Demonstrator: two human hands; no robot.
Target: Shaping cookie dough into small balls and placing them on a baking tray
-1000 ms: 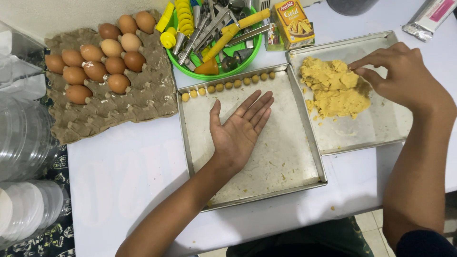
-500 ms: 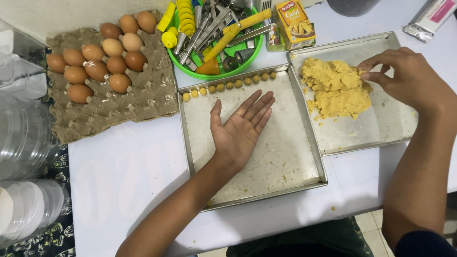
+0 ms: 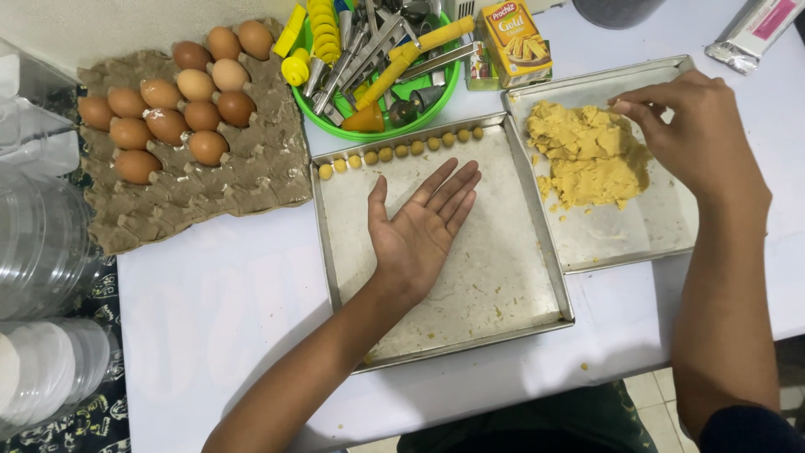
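My left hand (image 3: 423, 226) lies palm up and open, holding nothing, on the middle of a square metal tray (image 3: 503, 294). A row of several small yellow dough balls (image 3: 394, 151) lines that tray's far edge, just beyond my fingertips. My right hand (image 3: 692, 138) reaches over a second metal tray (image 3: 646, 235) to the right. Its thumb and fingertips are pinched together at the upper right edge of a mound of yellow dough (image 3: 587, 155). Whatever lies between those fingertips is too small to make out clearly.
A cardboard egg carton (image 3: 251, 180) with several brown eggs (image 3: 180, 113) sits at the left. Behind the trays are a green bowl of utensils (image 3: 377, 71), a yellow box (image 3: 520, 38) and a wrapped packet (image 3: 759, 33). Clear plastic containers (image 3: 33, 243) stand far left. The table's near edge (image 3: 503, 386) is close.
My right hand's fingertips have shifted from the middle of the dough mound to its upper right edge, staying pinched. My left hand has stayed still, palm up.
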